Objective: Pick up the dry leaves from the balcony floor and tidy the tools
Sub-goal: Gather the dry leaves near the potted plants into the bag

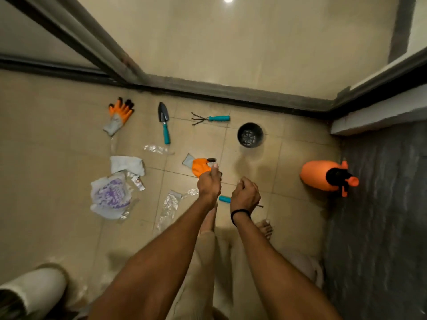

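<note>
Where the leaves are: none show on the floor; maybe in the fists.
Left hand: curled; holding what, can't tell.
Right hand: curled too; can't tell.
Tools: blue handle under the hands; trowel and rake far past them.
Do well: bend low, grab handles, keep fists tight.

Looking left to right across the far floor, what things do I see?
Orange-and-grey work glove, black trowel with teal handle, teal-handled hand rake, round black plastic pot, orange spray bottle.
</note>
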`<action>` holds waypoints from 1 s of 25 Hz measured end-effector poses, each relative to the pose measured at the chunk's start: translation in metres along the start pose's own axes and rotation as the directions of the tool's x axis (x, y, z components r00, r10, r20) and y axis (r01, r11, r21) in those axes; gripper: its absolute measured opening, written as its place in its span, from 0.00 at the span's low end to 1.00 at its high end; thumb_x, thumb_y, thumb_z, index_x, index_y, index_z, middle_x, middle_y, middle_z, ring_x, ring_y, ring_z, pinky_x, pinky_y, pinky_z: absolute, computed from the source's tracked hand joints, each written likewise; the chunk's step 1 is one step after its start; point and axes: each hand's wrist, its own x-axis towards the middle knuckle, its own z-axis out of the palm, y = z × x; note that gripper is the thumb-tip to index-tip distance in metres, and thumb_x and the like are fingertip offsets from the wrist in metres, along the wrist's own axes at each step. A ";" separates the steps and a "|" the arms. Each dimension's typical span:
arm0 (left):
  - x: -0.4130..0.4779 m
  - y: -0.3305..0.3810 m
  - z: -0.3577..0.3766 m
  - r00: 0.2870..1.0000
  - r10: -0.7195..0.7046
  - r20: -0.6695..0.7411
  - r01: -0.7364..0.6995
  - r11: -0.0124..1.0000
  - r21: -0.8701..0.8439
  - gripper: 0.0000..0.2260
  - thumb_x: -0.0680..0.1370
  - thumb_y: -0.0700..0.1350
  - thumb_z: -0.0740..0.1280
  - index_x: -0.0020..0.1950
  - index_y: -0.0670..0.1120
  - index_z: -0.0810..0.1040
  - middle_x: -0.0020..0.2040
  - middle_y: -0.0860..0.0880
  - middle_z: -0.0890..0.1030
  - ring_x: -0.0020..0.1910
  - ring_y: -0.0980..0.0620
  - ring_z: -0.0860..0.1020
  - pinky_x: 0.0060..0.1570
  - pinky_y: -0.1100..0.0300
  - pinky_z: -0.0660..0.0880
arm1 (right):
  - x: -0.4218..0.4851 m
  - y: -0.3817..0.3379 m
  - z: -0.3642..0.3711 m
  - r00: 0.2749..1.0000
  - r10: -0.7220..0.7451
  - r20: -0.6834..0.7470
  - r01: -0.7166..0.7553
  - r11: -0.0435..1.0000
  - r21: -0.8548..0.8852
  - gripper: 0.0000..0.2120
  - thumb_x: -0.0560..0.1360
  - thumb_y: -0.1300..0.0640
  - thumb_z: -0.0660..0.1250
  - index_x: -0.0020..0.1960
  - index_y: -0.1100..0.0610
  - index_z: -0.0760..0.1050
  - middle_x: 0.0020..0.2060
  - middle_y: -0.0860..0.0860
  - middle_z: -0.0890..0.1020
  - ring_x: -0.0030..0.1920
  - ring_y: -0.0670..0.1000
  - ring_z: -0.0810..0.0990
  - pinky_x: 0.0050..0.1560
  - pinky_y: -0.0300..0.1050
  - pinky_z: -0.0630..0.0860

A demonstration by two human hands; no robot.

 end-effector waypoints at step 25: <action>-0.186 -0.041 -0.631 0.749 -0.605 -0.270 -0.170 0.218 -0.961 0.20 0.85 0.53 0.57 0.36 0.47 0.66 0.21 0.53 0.62 0.17 0.56 0.58 0.22 0.69 0.54 | -0.522 -0.410 0.066 0.493 -0.579 0.650 0.748 0.663 0.023 0.12 0.79 0.63 0.62 0.59 0.60 0.81 0.54 0.58 0.82 0.56 0.58 0.79 0.53 0.40 0.69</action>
